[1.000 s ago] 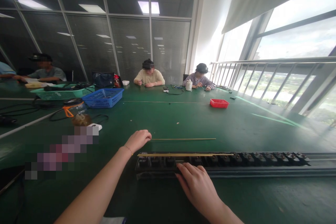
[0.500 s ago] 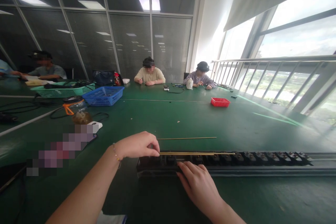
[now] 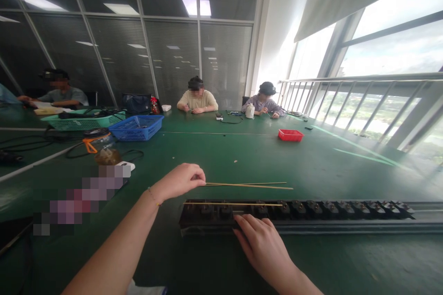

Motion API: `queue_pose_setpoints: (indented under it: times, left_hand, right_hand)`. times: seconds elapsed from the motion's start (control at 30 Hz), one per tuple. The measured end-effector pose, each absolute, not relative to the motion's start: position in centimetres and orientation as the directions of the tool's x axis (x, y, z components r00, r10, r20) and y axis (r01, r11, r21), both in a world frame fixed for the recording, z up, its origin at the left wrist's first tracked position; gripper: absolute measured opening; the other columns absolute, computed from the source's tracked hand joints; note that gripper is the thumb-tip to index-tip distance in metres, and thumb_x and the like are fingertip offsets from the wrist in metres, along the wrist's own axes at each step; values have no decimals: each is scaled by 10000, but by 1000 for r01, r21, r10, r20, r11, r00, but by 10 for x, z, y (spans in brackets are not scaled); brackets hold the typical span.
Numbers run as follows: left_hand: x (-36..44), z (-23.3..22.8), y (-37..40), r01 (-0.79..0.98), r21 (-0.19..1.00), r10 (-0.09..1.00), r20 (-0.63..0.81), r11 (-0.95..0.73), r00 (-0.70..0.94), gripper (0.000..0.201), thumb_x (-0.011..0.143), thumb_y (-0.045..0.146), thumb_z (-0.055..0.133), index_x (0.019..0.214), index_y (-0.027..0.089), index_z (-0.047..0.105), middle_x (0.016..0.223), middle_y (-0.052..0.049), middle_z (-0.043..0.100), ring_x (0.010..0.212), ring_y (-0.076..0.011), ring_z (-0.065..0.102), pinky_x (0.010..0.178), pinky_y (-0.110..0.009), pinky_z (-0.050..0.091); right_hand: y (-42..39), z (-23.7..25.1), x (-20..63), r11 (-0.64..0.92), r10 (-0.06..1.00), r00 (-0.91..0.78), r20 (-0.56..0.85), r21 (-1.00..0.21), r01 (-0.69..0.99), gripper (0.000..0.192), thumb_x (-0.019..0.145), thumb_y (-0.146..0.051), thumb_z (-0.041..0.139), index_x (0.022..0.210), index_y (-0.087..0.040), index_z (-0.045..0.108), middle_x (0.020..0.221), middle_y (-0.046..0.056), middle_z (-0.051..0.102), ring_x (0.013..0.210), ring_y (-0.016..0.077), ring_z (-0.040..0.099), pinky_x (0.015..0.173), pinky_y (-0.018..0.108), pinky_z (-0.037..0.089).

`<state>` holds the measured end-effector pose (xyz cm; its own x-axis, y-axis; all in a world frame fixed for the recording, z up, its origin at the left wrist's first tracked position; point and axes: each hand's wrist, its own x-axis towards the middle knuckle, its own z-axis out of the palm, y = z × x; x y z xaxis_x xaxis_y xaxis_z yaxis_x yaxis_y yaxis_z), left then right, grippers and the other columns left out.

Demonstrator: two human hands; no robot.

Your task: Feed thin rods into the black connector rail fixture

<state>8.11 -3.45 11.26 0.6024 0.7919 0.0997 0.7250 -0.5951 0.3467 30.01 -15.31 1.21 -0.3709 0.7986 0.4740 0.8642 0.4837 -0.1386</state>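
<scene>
A long black strip [image 3: 332, 214] of several socket modules lies across the green table [image 3: 242, 156] in front of me. One thin brass rod [image 3: 235, 203] rests along the top of its left part. My left hand [image 3: 180, 179] pinches the end of another brass rod [image 3: 256, 186], holding it just behind the strip. A third rod [image 3: 263, 183] lies on the table right beside it. My right hand [image 3: 261, 239] rests flat, fingers on the strip's near edge.
A red tray [image 3: 290, 135] sits farther back at the right, a blue basket [image 3: 136, 127] and a green basket [image 3: 83, 122] at the left with cables. Three other people sit at the table's far side. Windows and a railing are on the right.
My left hand went from the table rod to the strip, pinched one of the rods lying on it, and has carried it back beside the rod on the table. The right hand has stayed put.
</scene>
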Motion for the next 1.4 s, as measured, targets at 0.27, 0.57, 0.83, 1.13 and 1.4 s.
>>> queue_pose_setpoints:
  times: [0.27, 0.57, 0.83, 1.13, 1.4]
  left_hand:
    - [79, 43, 3, 816, 245, 848, 55, -524, 528, 152, 738, 281, 517, 707, 213, 650, 777, -13, 636, 712, -150, 570, 612, -231, 375]
    - [76, 87, -11, 815, 332, 863, 354, -475, 360, 291, 798, 416, 425, 774, 194, 612, 769, -25, 597, 680, -144, 542, 615, -246, 387]
    - [89, 125, -68, 702, 331, 711, -118, -630, 693, 151, 696, 313, 562, 763, 222, 662, 705, 15, 641, 623, -121, 559, 551, -209, 364]
    - [80, 129, -54, 712, 406, 764, -49, -573, 643, 148, 708, 294, 535, 737, 219, 660, 698, 29, 652, 627, -115, 569, 557, -197, 379]
    - [74, 60, -2, 782, 380, 836, -39, -495, 548, 157, 699, 279, 532, 733, 205, 666, 740, -7, 662, 696, -143, 589, 606, -214, 402]
  right_hand:
    - [-153, 13, 300, 481, 788, -371, 492, -116, 869, 237, 861, -197, 381, 1067, -202, 499, 907, 23, 604, 764, 128, 565, 616, 264, 329]
    - [-153, 13, 300, 481, 786, -376, 490, -104, 870, 230, 868, -208, 371, 1055, -202, 504, 904, 20, 602, 759, 121, 565, 614, 261, 330]
    - [-153, 14, 299, 487, 782, -378, 496, -106, 867, 238, 868, -203, 367, 1064, -198, 503, 899, 27, 603, 755, 123, 567, 609, 259, 331]
    - [-154, 17, 300, 488, 772, -380, 509, -91, 868, 237, 878, -223, 351, 1041, -199, 521, 888, 28, 607, 740, 114, 571, 607, 251, 347]
    - [-154, 16, 299, 483, 787, -373, 492, -114, 868, 231, 871, -211, 361, 1049, -200, 508, 915, 32, 607, 769, 127, 572, 622, 256, 346]
